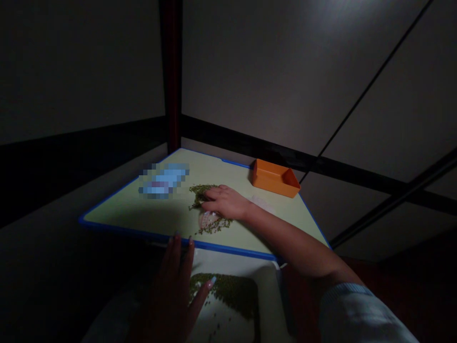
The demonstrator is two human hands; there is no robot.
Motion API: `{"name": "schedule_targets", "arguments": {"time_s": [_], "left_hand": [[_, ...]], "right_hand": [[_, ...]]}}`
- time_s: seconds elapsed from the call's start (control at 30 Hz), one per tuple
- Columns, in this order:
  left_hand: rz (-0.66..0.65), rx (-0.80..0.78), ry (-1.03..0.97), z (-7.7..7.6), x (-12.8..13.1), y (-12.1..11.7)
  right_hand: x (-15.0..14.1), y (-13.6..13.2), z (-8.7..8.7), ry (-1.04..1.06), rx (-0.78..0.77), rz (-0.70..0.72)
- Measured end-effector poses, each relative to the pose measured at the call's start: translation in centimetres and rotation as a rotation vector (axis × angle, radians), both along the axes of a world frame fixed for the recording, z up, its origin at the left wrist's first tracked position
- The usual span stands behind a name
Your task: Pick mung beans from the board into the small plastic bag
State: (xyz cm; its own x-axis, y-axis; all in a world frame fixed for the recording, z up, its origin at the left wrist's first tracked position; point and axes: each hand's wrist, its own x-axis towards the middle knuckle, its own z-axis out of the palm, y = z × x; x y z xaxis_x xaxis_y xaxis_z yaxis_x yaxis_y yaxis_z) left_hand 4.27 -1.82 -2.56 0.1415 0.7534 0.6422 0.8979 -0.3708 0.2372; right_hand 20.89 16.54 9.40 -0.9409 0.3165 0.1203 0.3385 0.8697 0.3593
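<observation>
A pile of small green beans [199, 189] lies spread over the middle of the pale table top. My right hand [225, 202] reaches in from the right and rests palm down on the beans, thumb apart from the fingers; its fingertips are partly hidden. Just below it, a round pinkish patterned patch [207, 220] shows among more beans. My left hand [178, 281], dim in shadow, has its fingers spread, with fingertips at the table's near blue edge and nothing in it. Beneath its thumb, a white tray [266, 271] holds more green beans [235, 293].
An orange open box [274, 180] stands at the table's far right corner. A blurred-out light blue item [164, 181] lies at the left. Blue edging [124, 232] frames the table top. Grey wall panels [250, 71] rise behind it, and the surroundings are dark.
</observation>
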Motion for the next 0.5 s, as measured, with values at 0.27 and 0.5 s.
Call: {"name": "schedule_targets", "arguments": {"time_s": [0.27, 0.5], "left_hand": [[0.011, 0.002, -0.015, -0.2, 0.0, 0.1], [0.014, -0.015, 0.012, 0.2, -0.2, 0.0]], "right_hand": [[-0.3, -0.2, 1.2, 0.056, 0.002, -0.042], [-1.7, -0.7, 3.7, 0.147, -0.034, -0.073]]}}
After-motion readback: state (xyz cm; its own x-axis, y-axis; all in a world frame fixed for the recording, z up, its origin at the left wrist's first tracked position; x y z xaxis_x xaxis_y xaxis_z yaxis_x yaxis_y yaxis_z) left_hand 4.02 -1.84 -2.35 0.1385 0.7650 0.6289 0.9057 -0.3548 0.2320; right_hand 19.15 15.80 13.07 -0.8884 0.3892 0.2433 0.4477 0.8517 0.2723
